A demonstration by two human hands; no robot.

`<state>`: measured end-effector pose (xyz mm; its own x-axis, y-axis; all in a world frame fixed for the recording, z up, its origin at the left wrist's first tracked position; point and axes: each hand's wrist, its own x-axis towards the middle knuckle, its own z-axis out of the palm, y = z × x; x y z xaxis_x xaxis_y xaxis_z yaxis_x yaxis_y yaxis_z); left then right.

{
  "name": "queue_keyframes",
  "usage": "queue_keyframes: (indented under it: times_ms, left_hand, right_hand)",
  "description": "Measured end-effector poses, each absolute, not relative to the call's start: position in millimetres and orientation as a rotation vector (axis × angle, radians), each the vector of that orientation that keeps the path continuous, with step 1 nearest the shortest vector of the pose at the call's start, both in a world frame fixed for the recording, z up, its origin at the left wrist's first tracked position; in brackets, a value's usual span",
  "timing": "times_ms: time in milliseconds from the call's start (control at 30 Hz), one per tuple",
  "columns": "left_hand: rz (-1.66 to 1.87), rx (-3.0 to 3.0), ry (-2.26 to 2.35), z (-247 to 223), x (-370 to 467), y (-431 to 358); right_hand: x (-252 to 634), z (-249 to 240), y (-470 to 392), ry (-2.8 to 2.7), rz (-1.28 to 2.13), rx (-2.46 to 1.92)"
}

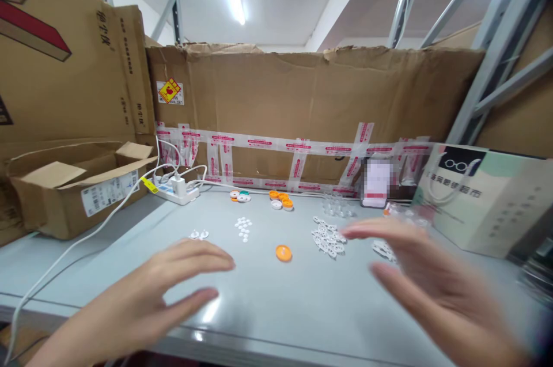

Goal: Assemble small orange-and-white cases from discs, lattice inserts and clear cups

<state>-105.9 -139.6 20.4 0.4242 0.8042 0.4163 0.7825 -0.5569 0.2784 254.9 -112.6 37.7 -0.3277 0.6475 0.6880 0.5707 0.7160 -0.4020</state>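
Note:
My left hand (159, 292) hovers over the front left of the grey table (276, 315), thumb and fingers apart, holding nothing. My right hand (432, 280), somewhat blurred, is raised over the right side, also apart and holding nothing. Between them an orange round piece (284, 253) lies on the table. The right fingertips are nearest to a pile of white flat parts (329, 238). Small white discs (244, 227) lie behind and to the right of my left hand, and small white pieces (199, 234) lie just behind it.
Orange and white round caps (280, 200), further caps (240, 196), clear pieces (338, 205) and a phone (376, 184) stand at the back. An open carton (69, 200) and power strip (177, 194) are left, a printed box (479, 200) right. A cardboard wall (302, 90) rises behind.

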Motion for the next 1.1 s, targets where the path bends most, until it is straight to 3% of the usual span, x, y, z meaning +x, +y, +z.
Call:
queue_keyframes:
  times_ms: [133,400,633,1100]
  left_hand:
    - [0.641,2.399,1.657,30,-141,-80]
    - [0.154,2.203,1.747,34,-201,28]
    - [0.213,2.191,1.672,13,-192,43]
    - [0.366,2.240,1.654,11,-182,28]
  right_hand:
    - [226,24,-69,-2.231,0.553,-1.233]
    - [208,-5,-28,-2.290,0.751,-1.415]
    - [200,-4,-8,-2.386,0.849,-1.296]
    - [195,-18,-9,-2.327,0.728,-1.222]
